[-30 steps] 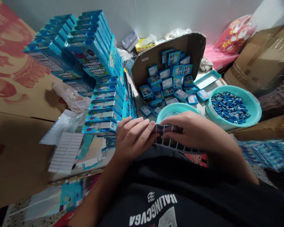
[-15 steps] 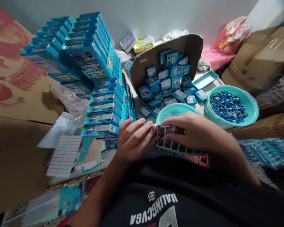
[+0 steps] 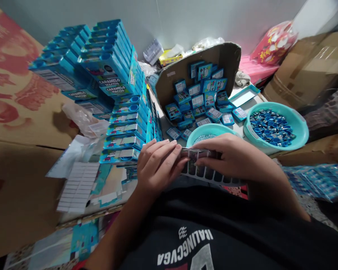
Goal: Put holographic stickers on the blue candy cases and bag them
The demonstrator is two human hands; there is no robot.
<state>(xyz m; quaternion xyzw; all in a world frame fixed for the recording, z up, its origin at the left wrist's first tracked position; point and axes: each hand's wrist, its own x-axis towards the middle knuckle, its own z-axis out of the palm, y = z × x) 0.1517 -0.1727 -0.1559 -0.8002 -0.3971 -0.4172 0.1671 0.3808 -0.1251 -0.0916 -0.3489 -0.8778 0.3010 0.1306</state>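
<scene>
Since half a second ago, the left hand [image 3: 156,165] has drawn slightly leftward along the strip of dark cells [image 3: 201,171], so a little more of the strip shows between the two hands; the view has shifted slightly as well. The right hand [image 3: 232,152] sits about where it was. Both hands have a closed grip on the strip: the left one's fingers lie together over its left end, thumb on the near side, while the right one pinches it farther along, thumb in front and fingers behind. The strip is held up before the dark shirt [image 3: 202,210], at the near side of a small teal bowl [image 3: 215,130] containing pale pellets. To the bowl's right stands a wider teal basin [image 3: 302,129] of shiny blue pieces [image 3: 272,127]. Behind the bowl, small blue boxes [image 3: 198,100] are heaped against a brown cardboard piece [image 3: 171,80] on the worktop [image 3: 163,122]. Left of them rises a tall stack of blue cartons [image 3: 124,129]
</scene>
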